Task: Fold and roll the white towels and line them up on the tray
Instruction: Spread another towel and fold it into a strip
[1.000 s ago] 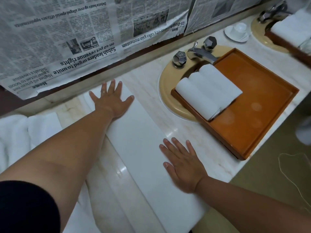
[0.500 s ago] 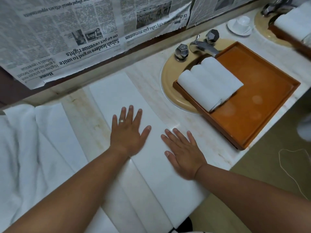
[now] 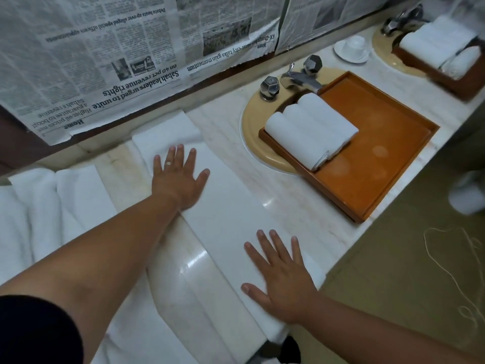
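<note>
A white towel (image 3: 225,214) folded into a long strip lies on the marble counter, running from the wall to the front edge. My left hand (image 3: 178,177) presses flat on its far half, fingers spread. My right hand (image 3: 280,279) lies flat on its near end by the counter's edge. An orange-brown tray (image 3: 380,164) sits over the sink on the right. Three rolled white towels (image 3: 309,130) lie side by side at the tray's left end.
More white towels (image 3: 44,206) are heaped on the counter at the left. A faucet (image 3: 299,77) with two knobs stands behind the tray. A cup and saucer (image 3: 351,48) and a second tray with towels (image 3: 441,46) sit far right. Newspaper (image 3: 131,48) covers the wall.
My left hand slid from the towel's middle back toward the wall end. My right hand moved down the strip to its near end.
</note>
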